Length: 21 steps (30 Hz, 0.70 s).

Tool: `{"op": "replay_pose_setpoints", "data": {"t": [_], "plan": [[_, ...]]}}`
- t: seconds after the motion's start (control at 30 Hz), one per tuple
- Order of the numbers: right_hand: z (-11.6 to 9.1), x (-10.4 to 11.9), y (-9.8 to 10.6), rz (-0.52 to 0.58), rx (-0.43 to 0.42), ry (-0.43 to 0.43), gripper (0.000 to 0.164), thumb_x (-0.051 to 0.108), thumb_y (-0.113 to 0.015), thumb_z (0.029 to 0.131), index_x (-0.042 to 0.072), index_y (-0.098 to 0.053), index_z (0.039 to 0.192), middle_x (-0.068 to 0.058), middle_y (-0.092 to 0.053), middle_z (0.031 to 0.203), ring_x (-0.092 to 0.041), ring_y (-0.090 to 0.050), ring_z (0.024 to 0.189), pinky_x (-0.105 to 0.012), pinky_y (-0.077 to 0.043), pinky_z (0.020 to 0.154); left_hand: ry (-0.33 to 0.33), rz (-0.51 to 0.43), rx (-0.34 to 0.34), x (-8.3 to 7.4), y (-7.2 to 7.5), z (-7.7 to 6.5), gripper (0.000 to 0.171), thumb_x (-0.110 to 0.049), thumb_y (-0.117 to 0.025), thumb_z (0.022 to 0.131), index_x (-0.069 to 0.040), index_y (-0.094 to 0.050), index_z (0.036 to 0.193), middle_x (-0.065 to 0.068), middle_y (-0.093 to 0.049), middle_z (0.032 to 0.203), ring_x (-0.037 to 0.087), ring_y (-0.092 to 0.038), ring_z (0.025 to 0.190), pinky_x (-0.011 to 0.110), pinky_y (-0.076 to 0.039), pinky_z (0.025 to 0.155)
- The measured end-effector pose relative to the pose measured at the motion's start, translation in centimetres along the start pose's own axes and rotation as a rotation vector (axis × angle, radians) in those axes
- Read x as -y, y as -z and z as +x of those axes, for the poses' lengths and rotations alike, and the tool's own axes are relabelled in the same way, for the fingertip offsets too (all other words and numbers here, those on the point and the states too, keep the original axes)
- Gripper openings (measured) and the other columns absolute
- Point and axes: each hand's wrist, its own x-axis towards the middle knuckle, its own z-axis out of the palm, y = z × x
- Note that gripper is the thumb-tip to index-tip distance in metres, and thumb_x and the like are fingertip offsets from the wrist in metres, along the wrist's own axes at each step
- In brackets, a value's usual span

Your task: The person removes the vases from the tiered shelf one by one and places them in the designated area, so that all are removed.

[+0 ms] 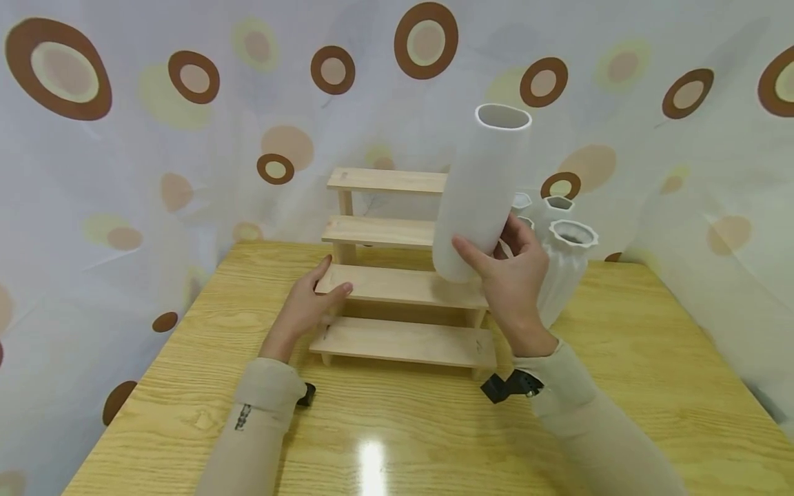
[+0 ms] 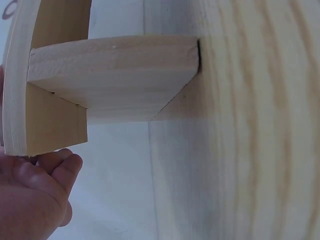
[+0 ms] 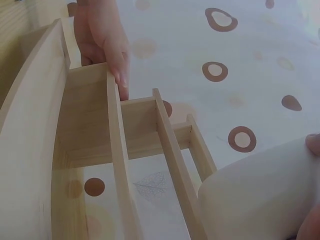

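Observation:
A four-step wooden display shelf stands on the table in the head view. At its left end my left hand grips the second step from the bottom, thumb on top; in the left wrist view the fingers bend beside the board's edge. My right hand holds a tall white vase near its bottom, thumb in front. The vase leans a little to the right, its open mouth up, in front of the right part of the shelf. The right wrist view shows the vase close to the upper steps.
Several white vases with shaped rims stand together right of the shelf, partly behind my right hand. The wood-grain table runs up to a white backdrop with brown circles at the back and sides.

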Motion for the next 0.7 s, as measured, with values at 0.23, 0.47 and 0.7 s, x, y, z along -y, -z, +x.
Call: {"op": "replay_pose_setpoints", "data": {"t": [0.23,0.47,0.7], "plan": [[-0.2,-0.4,0.9,-0.023,-0.003,0.014,0.059,0.002,-0.088,0.072,0.0,-0.063,0.126,-0.012,-0.061,0.124,-0.025,-0.056,0.116,-0.035,-0.046,0.101,-0.002,0.008,-0.002,0.2,0.1,0.0,0.092,-0.061,-0.063,0.089,-0.018,-0.019,0.159,-0.001,-0.019,0.161,0.022,-0.015,0.148,0.046,-0.021,0.117],[0.3,-2.6,2.4,-0.003,-0.011,-0.002,0.065,0.004,-0.09,0.069,0.003,-0.063,0.128,-0.01,-0.061,0.126,-0.024,-0.056,0.117,-0.033,-0.047,0.1,-0.007,0.01,0.003,0.1,0.0,-0.1,0.093,-0.059,-0.063,0.09,-0.017,-0.018,0.159,0.002,-0.018,0.162,0.025,-0.015,0.148,0.048,-0.02,0.117],[0.2,-2.9,3.8,0.032,-0.005,0.017,0.064,0.003,-0.09,0.069,0.007,-0.064,0.128,-0.012,-0.06,0.127,-0.027,-0.055,0.117,-0.034,-0.048,0.099,0.011,-0.009,0.0,-0.1,-0.1,-0.1,0.092,-0.059,-0.064,0.089,-0.019,-0.019,0.159,-0.001,-0.017,0.162,0.022,-0.014,0.148,0.045,-0.02,0.118]]}}
